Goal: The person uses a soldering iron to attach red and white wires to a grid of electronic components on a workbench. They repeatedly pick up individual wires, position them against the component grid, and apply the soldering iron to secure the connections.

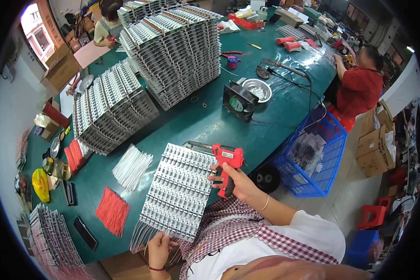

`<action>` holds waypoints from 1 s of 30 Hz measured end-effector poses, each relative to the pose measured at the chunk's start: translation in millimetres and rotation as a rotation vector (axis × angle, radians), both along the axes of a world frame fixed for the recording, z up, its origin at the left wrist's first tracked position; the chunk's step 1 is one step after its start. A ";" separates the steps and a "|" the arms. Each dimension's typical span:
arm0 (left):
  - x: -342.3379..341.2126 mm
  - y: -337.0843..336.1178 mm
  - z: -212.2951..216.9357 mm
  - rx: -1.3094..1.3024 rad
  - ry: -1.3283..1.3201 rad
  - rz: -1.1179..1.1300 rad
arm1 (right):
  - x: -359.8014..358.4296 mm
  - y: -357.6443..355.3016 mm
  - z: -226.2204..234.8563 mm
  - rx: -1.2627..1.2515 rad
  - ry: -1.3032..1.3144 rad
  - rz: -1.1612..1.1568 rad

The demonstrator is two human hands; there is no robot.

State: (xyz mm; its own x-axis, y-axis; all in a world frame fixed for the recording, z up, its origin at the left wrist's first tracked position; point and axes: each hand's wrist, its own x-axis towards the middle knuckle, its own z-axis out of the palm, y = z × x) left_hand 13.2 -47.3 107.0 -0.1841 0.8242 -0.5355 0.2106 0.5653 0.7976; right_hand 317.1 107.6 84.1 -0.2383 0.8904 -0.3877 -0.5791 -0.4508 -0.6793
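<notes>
Head view, looking down over a long green worktop [210, 126] in a workshop. The person's right hand [235, 182] has its fingers wrapped tightly around the grip of a red glue gun [226, 163], whose metal nozzle points left across the top edge of a grey panel of small parts [179, 191]. This panel lies flat on the worktop just in front of the person, tilted a little, with thin wires trailing from its near edge. The left hand [159, 249] is at that near edge, its fingers closed on the bundle of wires under the panel's corner.

To the left of the panel lie a loose bundle of white wires [131, 167] and, nearer the person, a bundle of red wires [113, 211]. A black phone [85, 233] lies beside the red bundle. Further back stand two tall stacks of similar grey panels [172, 51], one behind the other. Right of the stacks sit a black fan [239, 100] and a metal bowl [257, 89], close together. A blue wire basket [319, 158] stands on the floor past the worktop's right edge. Another person in a red top [359, 88] works at the far right side.
</notes>
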 end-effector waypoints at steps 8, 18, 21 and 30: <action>8.0 3.2 -0.2 0.046 0.127 -0.071 | 5.0 9.6 -10.5 0.000 0.037 -0.004; 36.9 15.9 3.6 0.031 0.066 -0.148 | 25.5 29.7 -9.0 0.031 0.060 -0.077; 32.6 13.1 -1.2 0.027 0.105 -0.162 | 25.2 27.8 -12.2 0.059 0.033 -0.060; 23.7 0.8 11.1 0.207 0.394 -0.259 | 24.0 23.1 -10.2 0.025 0.081 -0.083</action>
